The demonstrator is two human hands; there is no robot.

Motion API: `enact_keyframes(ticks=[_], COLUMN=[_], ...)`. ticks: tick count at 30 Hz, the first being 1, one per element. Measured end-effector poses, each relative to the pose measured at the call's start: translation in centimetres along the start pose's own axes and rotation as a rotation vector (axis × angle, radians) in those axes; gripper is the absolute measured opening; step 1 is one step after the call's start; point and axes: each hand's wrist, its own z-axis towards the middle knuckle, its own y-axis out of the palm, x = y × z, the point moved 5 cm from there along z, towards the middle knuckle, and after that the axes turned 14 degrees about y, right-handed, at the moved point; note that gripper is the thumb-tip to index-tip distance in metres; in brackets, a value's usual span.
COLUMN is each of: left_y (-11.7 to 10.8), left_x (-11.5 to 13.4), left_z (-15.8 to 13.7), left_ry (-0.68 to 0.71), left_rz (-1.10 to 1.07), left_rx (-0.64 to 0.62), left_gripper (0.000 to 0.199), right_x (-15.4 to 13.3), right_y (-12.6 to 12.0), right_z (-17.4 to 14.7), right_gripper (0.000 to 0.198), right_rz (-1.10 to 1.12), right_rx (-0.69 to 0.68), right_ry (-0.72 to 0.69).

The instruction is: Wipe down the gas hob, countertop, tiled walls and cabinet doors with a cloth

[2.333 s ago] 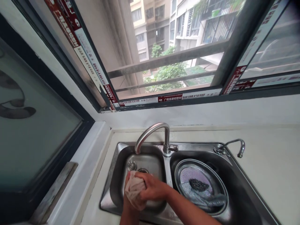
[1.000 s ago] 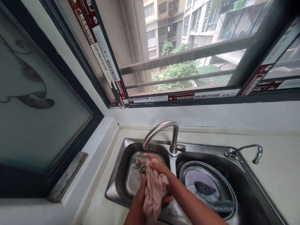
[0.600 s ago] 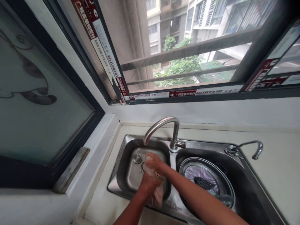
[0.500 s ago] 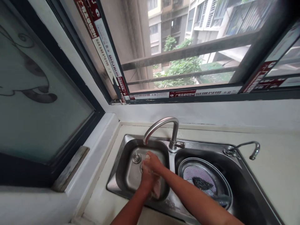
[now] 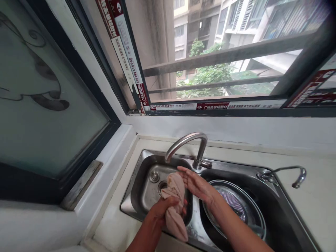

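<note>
Two bare hands over the left basin of a double stainless steel sink (image 5: pixel 136 196). Left hand (image 5: pixel 162 210) clenched around the middle of a damp, pale pink bunched cloth (image 5: pixel 173 203); cloth ends stick out above and hang below the fist. Right hand (image 5: pixel 195 183) flat, fingers spread, holding nothing, just beside the cloth's top. Curved steel tap (image 5: pixel 187 143) above. Round metal strainer bowl (image 5: pixel 236 206) in right basin.

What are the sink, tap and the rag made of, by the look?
Sink: likely stainless steel, brushed grey with soft reflections. Tap: metal, satin silver sheen. Rag: soft pinkish-beige woven cloth, folding and drooping limp from the left hand; fibre unclear.
</note>
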Motion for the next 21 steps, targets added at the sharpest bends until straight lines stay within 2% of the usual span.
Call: enact_keyframes(ticks=[2, 4, 6, 8, 10, 12, 14, 17, 19, 21], left_y=[2.4, 4.8, 6.6, 7.7, 8.1, 8.3, 8.1, 7.0, 6.1, 5.0], left_x=[0.2, 0.1, -0.1, 0.0, 0.5, 1.2, 2.0, 2.3, 1.5, 0.3], left_z=[-1.2, -2.1, -3.1, -4.1, -5.1, -5.7, -5.5, -4.1, -2.8, -1.6], left_ry=[-0.068, -0.113, -0.151, -0.169, -0.189, -0.189, -0.126, -0.022, -0.007, 0.001], left_rz=[-0.087, -0.191, -0.301, -0.356, -0.308, -0.188, -0.064, 0.037, 0.052, 0.060], left_rx=[-0.119, -0.255, -0.387, -0.487, -0.535, -0.515, -0.382, -0.117, -0.011, 0.060], left_gripper=[0.062, 0.064, 0.063, 0.065, 0.066, 0.059, 0.047, 0.038, 0.041, 0.043], right_x=[-0.5, -1.3, -2.3, -3.6, -4.9, -5.8, -6.1, -5.7, -5.2, -4.6], right_y=[1.0, 3.4, 6.2, 8.3, 9.6, 9.9, 9.5, 8.1, 7.1, 6.6], right_z=[-1.8, -3.5, -5.4, -7.4, -9.0, -9.7, -9.2, -7.1, -5.5, -4.3], right_gripper=[0.070, 0.078, 0.076, 0.056, 0.032, 0.026, 0.029, 0.037, 0.038, 0.037], right_rz=[0.198, 0.330, 0.404, 0.445, 0.436, 0.344, 0.166, -0.188, -0.440, -0.632], right_rx=[-0.185, -0.375, -0.548, -0.674, -0.737, -0.714, -0.622, -0.371, -0.188, -0.081], right_ry=[0.013, -0.016, -0.067, -0.127, -0.162, -0.153, -0.108, -0.068, -0.065, -0.073])
